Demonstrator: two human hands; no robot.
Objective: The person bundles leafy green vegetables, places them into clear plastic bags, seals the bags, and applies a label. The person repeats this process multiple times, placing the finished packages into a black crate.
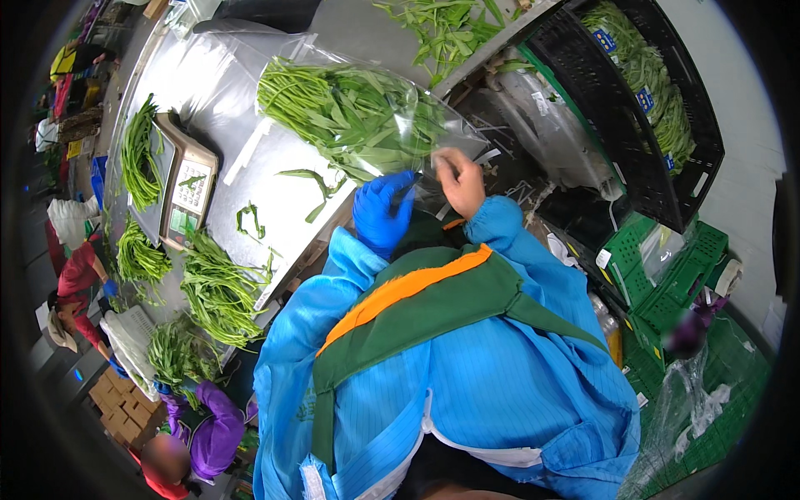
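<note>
A clear plastic bag (409, 122) full of leafy green stems lies on the metal table, cut ends to the left and leaves toward my hands. My right hand (462, 181), bare, has its fingertips pinched on the film at the bag's near right end. Beside it, my left hand (382, 212) wears a blue glove and curves its fingers against the bag's near edge; whether it grips the film is hidden. Loose leaves (319, 187) lie on the table left of the bag. A bunch of greens (140, 156) rests on a weighing scale (187, 187).
Bunches of greens (219, 290) lie along the table's (284, 234) near left. A black crate (700, 144) of packed greens stands at right, above green crates (681, 269). More loose greens (453, 37) are at the back. A person in purple (215, 431) handles greens at lower left.
</note>
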